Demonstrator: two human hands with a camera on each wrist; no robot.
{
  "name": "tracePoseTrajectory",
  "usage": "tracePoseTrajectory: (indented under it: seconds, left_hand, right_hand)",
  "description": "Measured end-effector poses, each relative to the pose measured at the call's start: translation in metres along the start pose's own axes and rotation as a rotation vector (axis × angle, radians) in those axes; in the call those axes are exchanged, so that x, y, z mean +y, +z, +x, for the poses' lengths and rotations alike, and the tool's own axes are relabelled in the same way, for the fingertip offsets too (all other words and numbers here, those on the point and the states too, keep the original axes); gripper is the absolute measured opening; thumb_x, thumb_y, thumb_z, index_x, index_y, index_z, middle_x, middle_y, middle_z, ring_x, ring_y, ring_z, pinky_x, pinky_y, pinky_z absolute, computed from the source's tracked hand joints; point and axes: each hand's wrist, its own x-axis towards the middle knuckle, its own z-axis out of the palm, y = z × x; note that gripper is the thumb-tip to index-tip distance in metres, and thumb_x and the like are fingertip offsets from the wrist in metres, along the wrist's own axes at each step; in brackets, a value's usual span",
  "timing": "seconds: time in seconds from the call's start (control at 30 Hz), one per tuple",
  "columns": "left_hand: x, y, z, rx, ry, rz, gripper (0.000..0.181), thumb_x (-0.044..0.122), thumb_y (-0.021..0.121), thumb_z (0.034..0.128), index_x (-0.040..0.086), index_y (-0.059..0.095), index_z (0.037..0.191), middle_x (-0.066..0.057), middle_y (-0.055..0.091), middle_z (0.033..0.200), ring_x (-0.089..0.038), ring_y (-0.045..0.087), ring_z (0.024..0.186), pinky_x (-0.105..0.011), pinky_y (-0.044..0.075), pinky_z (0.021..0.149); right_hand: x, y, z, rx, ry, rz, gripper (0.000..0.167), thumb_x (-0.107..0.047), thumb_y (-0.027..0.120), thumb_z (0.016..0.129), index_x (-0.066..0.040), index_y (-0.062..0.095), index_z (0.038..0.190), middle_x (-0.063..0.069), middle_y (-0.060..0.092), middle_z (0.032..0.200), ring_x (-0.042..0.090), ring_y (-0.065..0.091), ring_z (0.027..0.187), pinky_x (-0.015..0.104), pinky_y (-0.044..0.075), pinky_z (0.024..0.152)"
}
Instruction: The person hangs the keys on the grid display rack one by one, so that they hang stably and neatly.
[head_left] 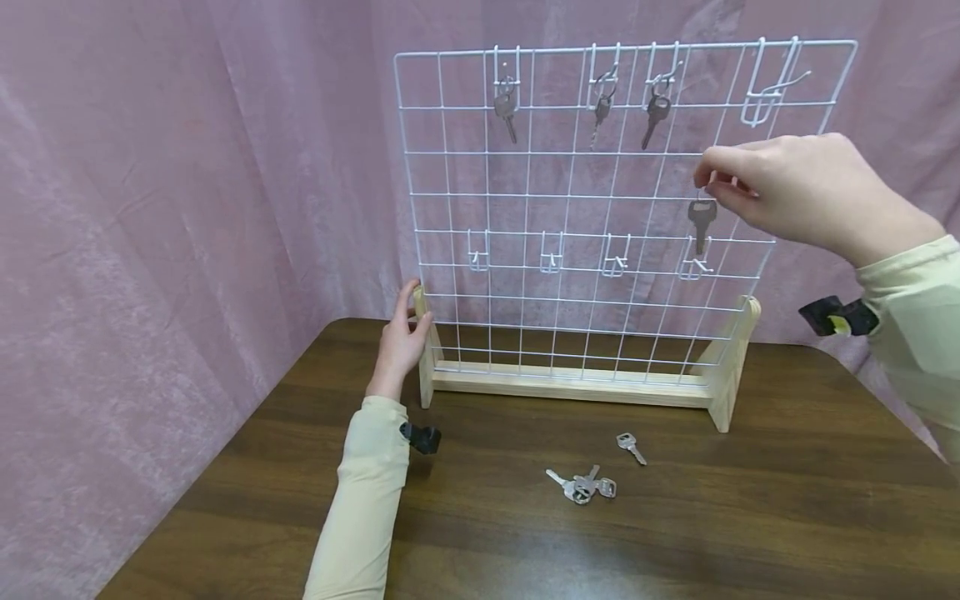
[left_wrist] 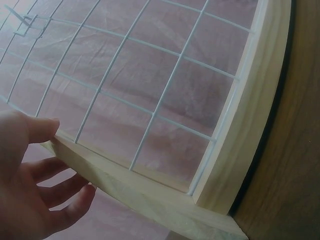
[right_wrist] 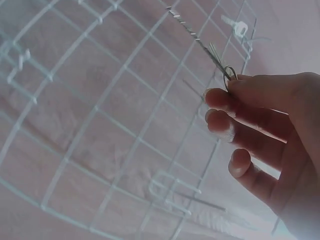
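Observation:
My right hand [head_left: 802,187] pinches a small ring [right_wrist: 230,73] between thumb and fingertips, and a key [head_left: 702,223] hangs from it in front of the right part of a white wire grid [head_left: 551,194]. Below and left, my left hand [head_left: 401,342] holds the upper end of the grid's left wooden side support [left_wrist: 120,192], thumb on one side and fingers on the other. Three keys on rings hang from top-row hooks: a left key [head_left: 506,104], a middle key [head_left: 602,110] and a right key [head_left: 657,110]. The top right hook [head_left: 765,98] holds nothing.
Several bare hooks, such as the leftmost lower hook [head_left: 478,258], line the grid's lower row. Loose keys lie in a pile [head_left: 581,489] on the brown table [head_left: 480,533], beside a single key [head_left: 632,448]. A pink curtain [head_left: 300,167] hangs behind.

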Motion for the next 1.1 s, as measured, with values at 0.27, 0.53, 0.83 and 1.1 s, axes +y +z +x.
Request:
tracePoseTrajectory:
  seconds: [0.27,0.53,0.83,1.1]
  left_hand:
    - [0.0,-0.003,0.002,-0.009,0.008,0.016,0.056,0.027,0.049,0.1017,0.042,0.022,0.149,-0.025,0.053,0.137,-0.042,0.059,0.117,-0.059,0.052,0.089]
    - [0.0,0.002,-0.001,-0.01,-0.003,0.019,0.057,0.026,0.049,0.1016,0.042,0.022,0.149,-0.024,0.053,0.138,-0.042,0.059,0.118,-0.059,0.052,0.089]
    - [-0.003,0.004,-0.001,-0.005,-0.004,0.028,0.056,0.028,0.049,0.1017,0.04,0.023,0.149,-0.023,0.053,0.138,-0.041,0.059,0.117,-0.06,0.052,0.088]
    - [0.0,0.001,-0.003,0.0,0.01,0.029,0.056,0.027,0.048,0.102,0.038,0.021,0.151,-0.025,0.053,0.137,-0.041,0.059,0.117,-0.058,0.052,0.09]
  right_hand:
    - [0.017,-0.021,0.008,-0.027,0.061,-0.051,0.01,-0.007,0.057,0.09,-0.014,0.065,0.094,0.011,0.071,0.076,0.01,0.047,0.048,0.031,0.028,0.038]
    - [0.037,-0.032,0.011,0.037,0.114,-0.051,0.014,-0.005,0.054,0.089,-0.012,0.065,0.095,0.012,0.067,0.076,-0.02,0.021,0.054,0.03,0.026,0.042]
    - [0.056,-0.033,0.006,0.174,0.138,0.006,0.013,0.003,0.056,0.086,0.001,0.063,0.097,0.011,0.068,0.083,-0.03,0.015,0.068,0.009,0.019,0.058]
    - [0.066,-0.034,0.01,0.192,0.135,0.037,0.012,0.006,0.056,0.085,0.007,0.063,0.095,0.031,0.063,0.089,-0.035,0.016,0.073,-0.001,0.016,0.061]
